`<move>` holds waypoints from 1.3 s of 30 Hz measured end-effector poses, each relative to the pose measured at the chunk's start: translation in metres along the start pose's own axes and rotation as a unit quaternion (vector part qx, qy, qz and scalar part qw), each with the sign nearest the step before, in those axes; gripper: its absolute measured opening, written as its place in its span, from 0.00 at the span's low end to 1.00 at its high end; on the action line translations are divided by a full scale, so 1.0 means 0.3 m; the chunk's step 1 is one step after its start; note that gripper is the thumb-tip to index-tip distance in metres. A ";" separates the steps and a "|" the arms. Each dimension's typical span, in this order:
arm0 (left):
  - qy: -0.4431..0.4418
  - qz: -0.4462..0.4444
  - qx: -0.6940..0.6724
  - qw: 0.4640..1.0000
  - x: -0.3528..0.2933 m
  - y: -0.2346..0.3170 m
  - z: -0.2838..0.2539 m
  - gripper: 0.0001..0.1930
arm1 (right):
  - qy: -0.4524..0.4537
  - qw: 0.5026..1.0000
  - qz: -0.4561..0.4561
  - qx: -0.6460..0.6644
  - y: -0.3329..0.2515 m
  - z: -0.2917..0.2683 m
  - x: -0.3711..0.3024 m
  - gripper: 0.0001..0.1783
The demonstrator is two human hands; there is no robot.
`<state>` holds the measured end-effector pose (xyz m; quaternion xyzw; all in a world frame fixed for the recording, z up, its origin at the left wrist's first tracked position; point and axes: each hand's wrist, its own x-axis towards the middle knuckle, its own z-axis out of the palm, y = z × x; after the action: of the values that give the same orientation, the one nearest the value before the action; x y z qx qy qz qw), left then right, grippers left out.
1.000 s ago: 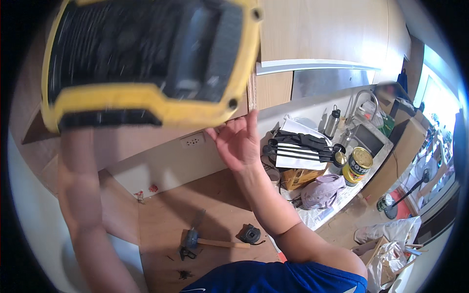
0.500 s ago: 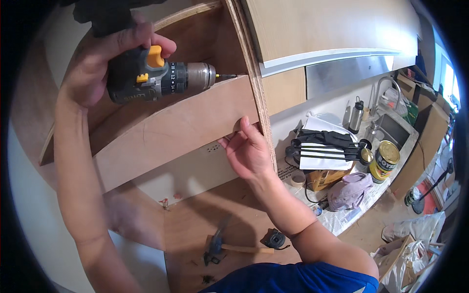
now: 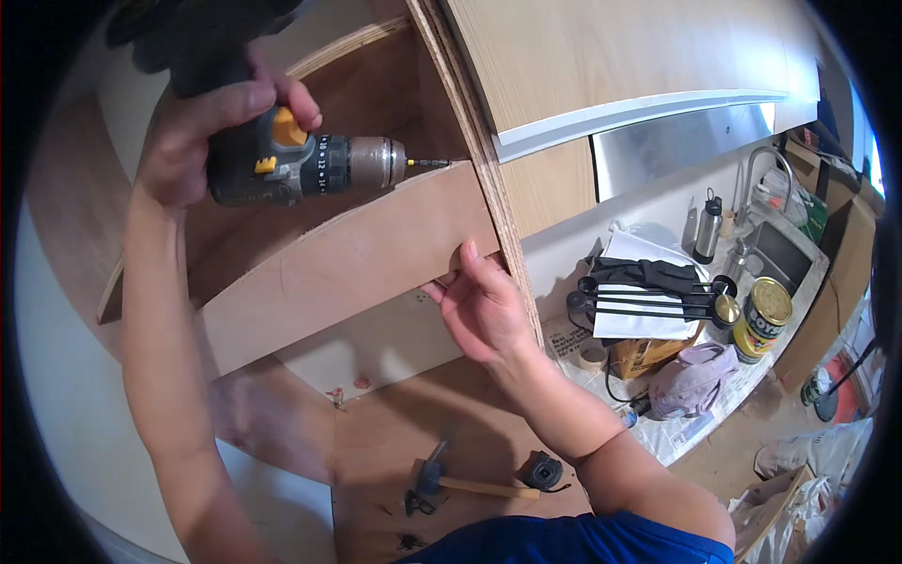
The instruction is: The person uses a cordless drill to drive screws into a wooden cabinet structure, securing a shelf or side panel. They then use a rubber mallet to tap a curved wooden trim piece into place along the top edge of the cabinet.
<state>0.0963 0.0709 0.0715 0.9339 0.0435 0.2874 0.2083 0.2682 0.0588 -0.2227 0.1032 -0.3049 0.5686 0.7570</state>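
Note:
A cordless drill (image 3: 305,169) is in my left hand (image 3: 183,141), turned upside down with its dark battery end at the top. Its chuck points right, and the thin bit (image 3: 430,163) reaches to the upper edge of a plywood board (image 3: 348,258), near the upright plywood side panel (image 3: 479,141). Whether the bit touches wood I cannot tell. My right hand (image 3: 484,305) grips the board's lower edge close to that panel, thumb on the front face, the other fingers partly hidden behind it.
Below lie a hammer (image 3: 479,488) and a black tape measure (image 3: 542,470) on a wooden surface. At right, a paper-covered counter (image 3: 672,437) carries a tin can (image 3: 763,320), a lilac bag (image 3: 693,381), black rods (image 3: 648,303), a bottle (image 3: 707,230) and a sink (image 3: 785,254).
The view has shifted slightly. The drill's chuck and bit sit a little lower against the board and farther from the side panel. Both hands keep their grips.

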 end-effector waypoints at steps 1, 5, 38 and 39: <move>0.014 -0.006 -0.014 1.000 -0.006 -0.007 0.004 0.11 | 0.010 1.000 0.006 -0.003 -0.002 0.003 0.002 0.16; 0.039 -0.010 -0.040 0.998 -0.040 -0.042 0.000 0.10 | 0.003 1.000 0.010 -0.005 0.004 -0.016 0.005 0.16; -0.014 -0.128 -0.051 0.990 0.038 -0.001 -0.036 0.10 | -0.023 0.999 -0.035 -0.022 0.004 0.015 -0.006 0.09; -0.023 -0.114 -0.040 0.992 0.041 0.000 -0.036 0.10 | -0.020 0.999 -0.036 -0.019 0.005 0.015 -0.005 0.10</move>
<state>0.1005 0.0775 0.0859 0.9201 0.1335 0.2420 0.2777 0.2649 0.0558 -0.2203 0.1107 -0.3267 0.5326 0.7728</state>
